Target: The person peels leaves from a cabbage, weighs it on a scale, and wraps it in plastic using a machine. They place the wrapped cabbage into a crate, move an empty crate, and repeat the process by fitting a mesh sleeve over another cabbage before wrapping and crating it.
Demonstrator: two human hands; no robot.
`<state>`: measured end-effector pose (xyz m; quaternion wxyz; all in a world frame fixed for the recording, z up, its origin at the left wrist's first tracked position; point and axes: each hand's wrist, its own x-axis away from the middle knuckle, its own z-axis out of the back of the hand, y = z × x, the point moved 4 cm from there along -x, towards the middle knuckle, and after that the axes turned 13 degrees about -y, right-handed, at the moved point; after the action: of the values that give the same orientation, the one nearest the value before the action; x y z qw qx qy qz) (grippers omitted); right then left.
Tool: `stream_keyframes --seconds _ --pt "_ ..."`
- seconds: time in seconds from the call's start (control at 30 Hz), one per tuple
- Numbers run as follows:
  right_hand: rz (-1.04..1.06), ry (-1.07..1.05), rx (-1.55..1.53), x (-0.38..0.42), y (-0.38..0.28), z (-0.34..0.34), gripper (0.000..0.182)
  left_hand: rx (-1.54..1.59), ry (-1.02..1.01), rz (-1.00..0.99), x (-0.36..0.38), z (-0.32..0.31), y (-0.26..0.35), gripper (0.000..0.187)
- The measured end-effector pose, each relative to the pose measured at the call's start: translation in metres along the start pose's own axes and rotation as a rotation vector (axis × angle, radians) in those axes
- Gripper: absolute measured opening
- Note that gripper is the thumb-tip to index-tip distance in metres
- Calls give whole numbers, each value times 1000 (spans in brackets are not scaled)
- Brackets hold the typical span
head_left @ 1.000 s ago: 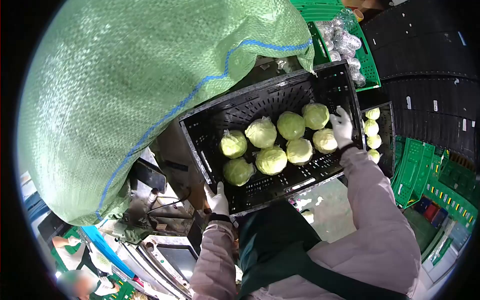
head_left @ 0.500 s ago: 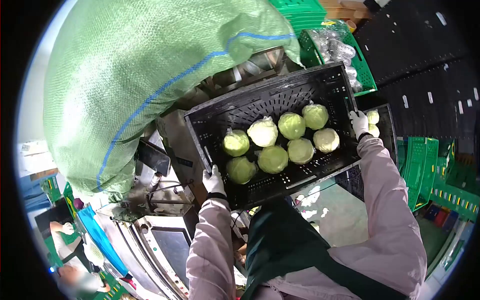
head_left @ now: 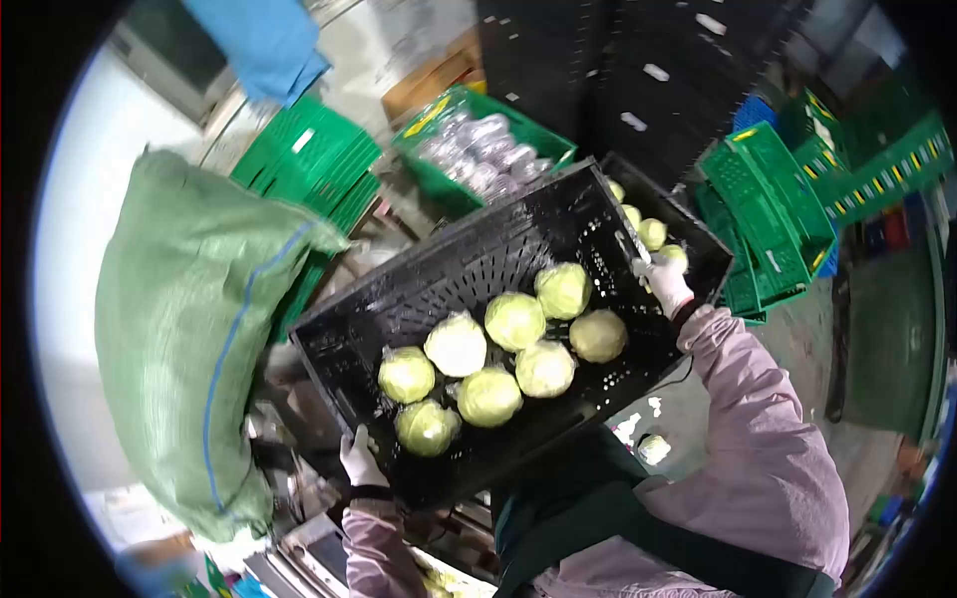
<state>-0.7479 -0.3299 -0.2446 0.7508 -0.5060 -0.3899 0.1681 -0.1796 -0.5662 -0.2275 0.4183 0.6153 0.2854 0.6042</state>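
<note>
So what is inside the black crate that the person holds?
Inside the black crate lie seven wrapped cabbages, bunched toward its near side. The left hand and right hand grip opposite ends. The slotted floor beneath the heads is covered.

The black crate (head_left: 469,269) is filling the middle of the view, with the left hand (head_left: 359,460) gripping its near-left rim and the right hand (head_left: 666,284) gripping its right rim. Cabbages (head_left: 498,344) are crowding the crate's near half; the far half of its floor is lying bare. A bulging green sack (head_left: 189,339) is pressing close on the left, leaving only a narrow gap beside the crate. Stacked green crates (head_left: 309,164) and a green crate of wrapped produce (head_left: 483,149) are blocking the far side. A second black crate (head_left: 688,239) with cabbages is sitting just behind the right hand. More green crates (head_left: 773,209) are standing to the right.
</note>
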Motion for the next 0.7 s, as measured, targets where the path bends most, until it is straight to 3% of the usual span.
stream_keyframes --seconds 0.1,0.17,0.3,0.4,0.5,0.57,0.63,0.67,0.7 --pt "-69 113 -47 36 27 51 15 -84 -141 -36 -23 -41 -3 9" --pt "-16 137 -194 47 46 100 15 -133 -201 -47 -31 -100 1 9" --pt "-207 301 -355 68 106 184 10 -124 -331 40 -45 -228 0 10" --pt "-211 410 -439 77 136 230 12 -239 -461 33 -66 -333 -4 6" --pt "-253 523 -430 77 171 281 9 -297 -634 -16 -100 -429 -15 4" --pt "-218 593 -436 77 183 307 9 -182 -775 62 -110 -492 -13 6" --pt "-248 622 -444 69 203 332 10 -298 -733 77 -117 -552 -8 6" --pt "-266 655 -437 65 204 340 10 -171 -867 98 -128 -579 -10 6" --pt "-280 689 -429 61 209 347 10 -240 -869 111 -137 -604 -10 6"
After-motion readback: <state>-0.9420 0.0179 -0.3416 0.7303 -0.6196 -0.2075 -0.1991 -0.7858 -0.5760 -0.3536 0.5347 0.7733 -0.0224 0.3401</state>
